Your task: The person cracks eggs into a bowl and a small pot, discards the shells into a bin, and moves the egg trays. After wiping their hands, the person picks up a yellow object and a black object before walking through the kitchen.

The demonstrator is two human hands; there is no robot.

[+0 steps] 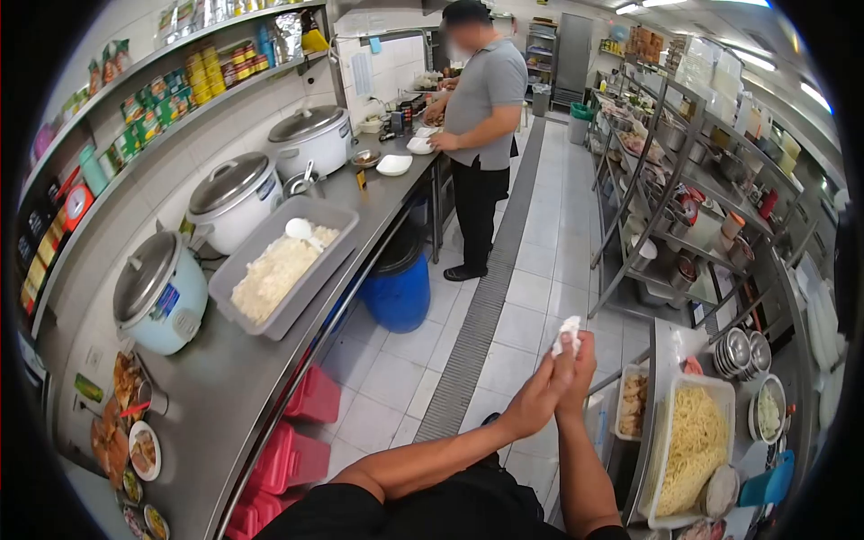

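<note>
Both my hands are together in front of me, over the tiled floor and left of the noodle counter. A crumpled white cloth or tissue (567, 335) sticks out at the top, between the fingers. My left hand (537, 392) is closed, its fingers pressed against the other hand and the white piece. Behind it, my right hand (580, 373) is also closed around the white piece. Which fingers grip it most is partly hidden. Nearest on the right is a white tub of yellow noodles (693, 441), beside a container of pale food pieces (633, 401).
On the left, a steel counter (202, 396) bears rice cookers (148, 288) and a grey tub of rice (346, 220). A co-worker (486, 90) stands at its far end. A blue barrel (400, 292) and red bins (292, 454) are below. Steel racks (666, 171) line the right.
</note>
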